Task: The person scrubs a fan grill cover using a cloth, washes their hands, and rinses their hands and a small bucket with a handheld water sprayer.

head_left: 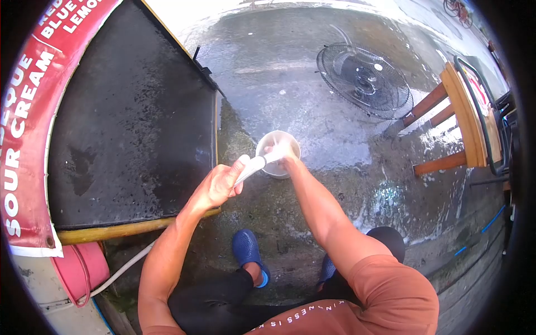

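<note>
My left hand (222,183) is wrapped round a white hose (249,169), its front end pointing at a round white container (295,140). A dark ring shows near that end. My right hand (283,152) reaches into the container's mouth, beside the hose end. Its fingers are partly hidden and blurred, so their grip is unclear. The container is over the wet concrete floor, in front of my feet.
A black-topped table (134,123) with a red banner (33,128) stands at left, a pink basin (89,271) below it. A fan grille (365,81) lies on the wet floor (268,84). A wooden stool (469,123) lies tipped at right, near soapy water.
</note>
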### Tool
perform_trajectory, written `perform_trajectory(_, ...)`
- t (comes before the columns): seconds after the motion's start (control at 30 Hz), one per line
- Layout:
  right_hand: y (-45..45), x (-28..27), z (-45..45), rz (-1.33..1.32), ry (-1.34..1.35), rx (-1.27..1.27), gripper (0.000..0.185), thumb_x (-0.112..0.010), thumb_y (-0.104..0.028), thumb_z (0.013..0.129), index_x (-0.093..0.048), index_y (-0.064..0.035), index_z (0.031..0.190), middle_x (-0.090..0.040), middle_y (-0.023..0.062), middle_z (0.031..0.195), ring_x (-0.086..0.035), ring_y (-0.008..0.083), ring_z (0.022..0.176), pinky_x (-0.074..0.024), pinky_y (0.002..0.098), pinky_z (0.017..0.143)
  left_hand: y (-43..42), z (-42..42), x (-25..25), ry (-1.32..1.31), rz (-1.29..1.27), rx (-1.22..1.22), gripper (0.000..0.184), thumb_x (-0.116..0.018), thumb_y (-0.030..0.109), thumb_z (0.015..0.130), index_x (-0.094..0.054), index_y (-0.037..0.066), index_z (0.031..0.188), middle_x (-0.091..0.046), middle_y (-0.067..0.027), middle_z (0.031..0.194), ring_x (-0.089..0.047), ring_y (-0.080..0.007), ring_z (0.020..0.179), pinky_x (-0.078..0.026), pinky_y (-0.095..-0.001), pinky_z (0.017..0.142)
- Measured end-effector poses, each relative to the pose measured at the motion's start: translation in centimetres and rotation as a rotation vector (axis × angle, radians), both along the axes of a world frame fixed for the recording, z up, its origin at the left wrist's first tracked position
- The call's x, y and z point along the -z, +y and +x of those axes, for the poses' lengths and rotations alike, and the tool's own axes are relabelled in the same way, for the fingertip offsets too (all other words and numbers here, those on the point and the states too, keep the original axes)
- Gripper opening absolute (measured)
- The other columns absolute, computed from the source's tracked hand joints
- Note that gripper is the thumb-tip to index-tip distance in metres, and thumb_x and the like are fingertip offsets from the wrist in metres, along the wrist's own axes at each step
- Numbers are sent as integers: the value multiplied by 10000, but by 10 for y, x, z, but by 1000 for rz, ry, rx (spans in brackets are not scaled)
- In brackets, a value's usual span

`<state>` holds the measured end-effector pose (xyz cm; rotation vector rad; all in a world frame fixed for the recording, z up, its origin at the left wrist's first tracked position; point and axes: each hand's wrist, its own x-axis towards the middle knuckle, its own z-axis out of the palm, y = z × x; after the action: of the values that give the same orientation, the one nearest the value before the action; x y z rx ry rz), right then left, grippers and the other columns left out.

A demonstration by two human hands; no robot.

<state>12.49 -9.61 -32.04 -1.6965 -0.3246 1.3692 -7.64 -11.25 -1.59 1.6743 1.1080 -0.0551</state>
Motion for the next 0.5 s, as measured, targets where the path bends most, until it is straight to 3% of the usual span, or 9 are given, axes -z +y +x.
perform_trajectory(0.1, -3, -7, -3, 39, -121, -33, 456, -635, -407, 940, -690, 29, 1064, -708, 164, 947, -690, 274, 774, -537, 432, 667, -2, 0, 10, 17, 45, 34, 864, -342, 808, 923, -576, 41, 598, -445, -10, 503, -422, -118, 460, -342, -297, 467)
perform_trajectory(0.13, -7, -17, -1, 7, -346, -171, 495, -664, -472, 923, -710, 13, 1007, -710, 128, 879, -680, 269, 746, -532, 441, 625, -3, 0, 10, 25, 45, 31, 865, -340, 808, 924, -578, 41, 602, -450, -13, 505, -431, -121, 469, -350, -298, 479)
perform_trajectory(0.27, 2, -11, 3, 11, -365, -252, 416, -617, -379, 950, -716, 23, 988, -710, 142, 824, -690, 276, 727, -539, 421, 580, -1, -3, 16, 47, 59, 31, 867, -331, 806, 927, -589, 42, 611, -474, -24, 517, -464, -130, 498, -374, -300, 509)
perform_trajectory(0.33, -5, -37, 4, 15, -309, -273, 407, -533, -321, 983, -737, 29, 944, -722, 190, 819, -706, 259, 729, -551, 425, 561, 1, -4, 18, 57, 72, 28, 868, -329, 805, 928, -593, 41, 613, -487, -30, 522, -481, -136, 509, -385, -302, 520)
perform_trajectory(0.43, 1, -21, 5, -69, 175, -64, 292, -672, -288, 891, -724, -26, 1007, -714, 108, 844, -688, 256, 691, -514, 396, 531, 1, -4, 19, 79, 91, 23, 871, -327, 804, 928, -597, 37, 615, -502, -39, 529, -508, -149, 526, -406, -311, 541)
perform_trajectory(0.5, -10, -69, 8, -104, 186, -49, 275, -668, -282, 884, -725, -37, 995, -715, 103, 856, -697, 240, 726, -526, 384, 546, -1, -3, 21, 94, 111, 25, 875, -325, 804, 928, -599, 34, 615, -511, -46, 534, -524, -157, 537, -421, -317, 558)
